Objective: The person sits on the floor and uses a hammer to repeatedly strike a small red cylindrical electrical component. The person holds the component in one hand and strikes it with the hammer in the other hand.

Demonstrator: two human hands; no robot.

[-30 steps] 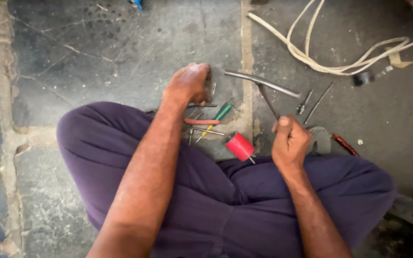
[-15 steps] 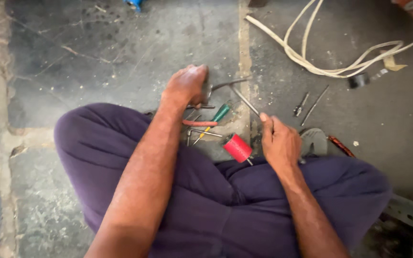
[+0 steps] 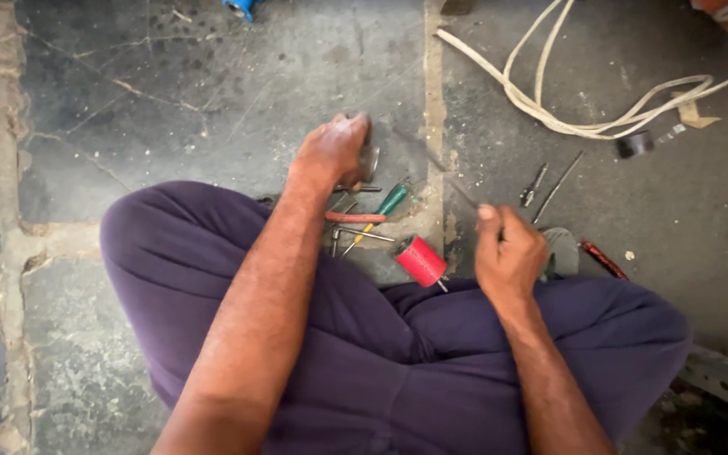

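**On the stone floor: a thin rod raised over a small metal part**

On the stone floor, between the crossed legs in purple trousers, a small grey metal part is pressed down by the left hand, whose fingers are curled over it; how tightly it is gripped cannot be told. The right hand is closed round the lower end of a thin metal rod, which is blurred and slants up and left towards that part.

For the work to be done well, the part is best kept flat and steady against the floor, the rod's tip guided slowly, and the left fingers kept out of its path.

Just beside the left hand a heap of hand tools is seen: a green-handled screwdriver, a red-handled tool and bare steel pieces. A red cylindrical spool with a ribbed surface lies near the knee. A loose cream cable, smooth and looped, is spread well apart at upper right. The floor is rough, cracked and dusty, with pale joints.
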